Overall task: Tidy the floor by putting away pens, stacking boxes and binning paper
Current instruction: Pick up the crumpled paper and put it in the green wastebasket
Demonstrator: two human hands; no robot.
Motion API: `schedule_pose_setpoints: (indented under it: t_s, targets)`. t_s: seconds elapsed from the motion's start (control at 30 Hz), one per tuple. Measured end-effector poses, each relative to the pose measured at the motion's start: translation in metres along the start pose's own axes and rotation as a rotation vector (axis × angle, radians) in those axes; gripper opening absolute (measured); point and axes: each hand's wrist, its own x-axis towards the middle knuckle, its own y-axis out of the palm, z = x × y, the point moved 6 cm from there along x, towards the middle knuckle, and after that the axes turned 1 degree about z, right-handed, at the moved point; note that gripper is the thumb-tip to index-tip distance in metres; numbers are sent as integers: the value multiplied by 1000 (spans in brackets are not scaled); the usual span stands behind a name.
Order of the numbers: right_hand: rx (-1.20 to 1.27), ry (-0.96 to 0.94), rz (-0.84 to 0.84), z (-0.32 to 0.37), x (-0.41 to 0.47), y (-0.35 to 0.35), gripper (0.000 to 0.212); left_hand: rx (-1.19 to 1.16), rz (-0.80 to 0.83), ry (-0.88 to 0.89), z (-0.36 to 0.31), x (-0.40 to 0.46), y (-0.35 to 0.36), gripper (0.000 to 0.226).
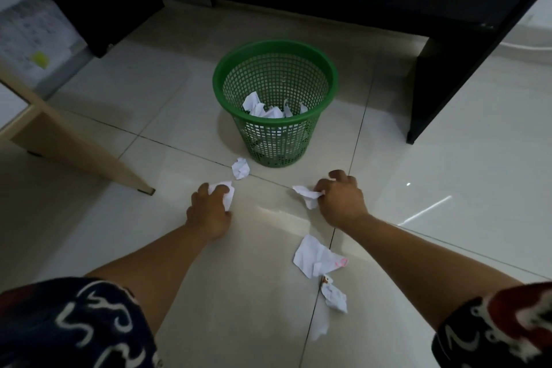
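Loose paper on floor (179, 248), 3: small wad (334, 297), flat crumpled sheet (313, 255), ball (240, 168) beside bin. Left hand (209, 209) curled round one scrap (227, 193); right hand (342, 199) pinching another (307, 196). Green mesh bin (274, 48), 1, several wads inside

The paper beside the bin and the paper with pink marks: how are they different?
The paper beside the bin is a tight ball; the paper with pink marks is flatter and spread wider. The first lies next to the green bin, the second nearer the person. Both are white and untouched.
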Motion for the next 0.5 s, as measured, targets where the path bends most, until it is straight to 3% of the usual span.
schedule_pose_setpoints:
  t_s: [0.07, 0.2, 0.33, 0.43, 0.5]
  targets:
    - [-11, 51, 74, -22, 2, 13, 31, 20, 54, -4, 1, 3, 9, 55]
    - [-97, -202, -28, -18, -3, 26, 23, 48, -7, 38, 3, 3, 16, 45]
    - [34, -168, -77, -12, -9, 30, 13, -169, -149, 83, 10, 4, 12, 28]
    - [180, -128, -111, -5, -9, 24, 18, -145, -201, 160, 7, 6, 4, 25]
    - [257, -220, -210, 14, -11, 1, 19, -113, -251, 213, 2, 7, -6, 25]
